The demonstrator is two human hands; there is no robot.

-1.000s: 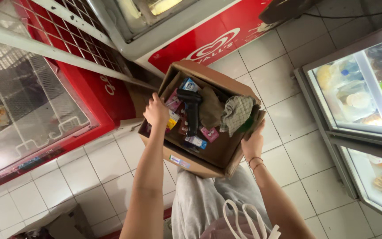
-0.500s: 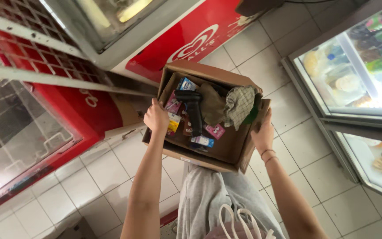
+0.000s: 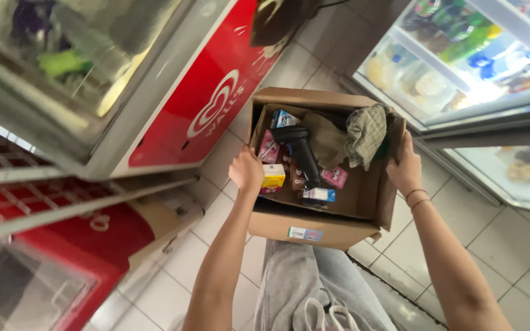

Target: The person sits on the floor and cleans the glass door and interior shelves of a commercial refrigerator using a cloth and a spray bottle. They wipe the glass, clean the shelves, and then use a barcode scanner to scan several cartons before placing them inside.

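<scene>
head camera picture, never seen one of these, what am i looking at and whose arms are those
The camera sits on a person's head and looks down, so the two bare arms are that person's own. The left hand grips the left wall of an open cardboard box, and the right hand grips the right wall; the box is carried above a tiled floor. Inside lie a black handheld scanner, small colourful cartons and a checked cloth. A red chest freezer stands on the left, a glass-fronted cooler on the right.
</scene>
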